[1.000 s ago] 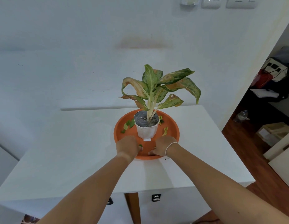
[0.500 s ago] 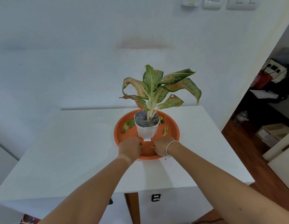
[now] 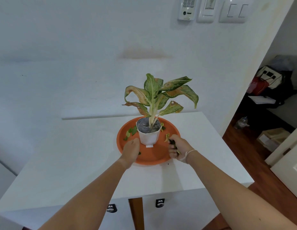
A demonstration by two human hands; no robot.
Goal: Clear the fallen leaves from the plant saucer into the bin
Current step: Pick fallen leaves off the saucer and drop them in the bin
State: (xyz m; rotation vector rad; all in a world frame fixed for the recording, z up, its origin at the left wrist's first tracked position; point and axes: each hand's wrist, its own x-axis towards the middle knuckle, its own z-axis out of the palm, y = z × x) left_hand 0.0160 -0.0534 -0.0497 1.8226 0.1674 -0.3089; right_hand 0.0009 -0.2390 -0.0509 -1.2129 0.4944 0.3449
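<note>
The orange saucer [image 3: 154, 156] sits on the white counter [image 3: 78, 155] with the pot [image 3: 148, 134] at its middle. Right hand [image 3: 178, 148] — right of the pot — has its grip closed on leaf bits [image 3: 173, 143]. Left hand [image 3: 131, 151] lies curled left of the pot; grip unclear. Loose leaves [image 3: 131, 131] lie left of the pot.

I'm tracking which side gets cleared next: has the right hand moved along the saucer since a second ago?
Yes. The right hand has shifted rightward, away from the white pot, from the orange saucer's near edge to its right rim, clutching leaf bits.
</note>
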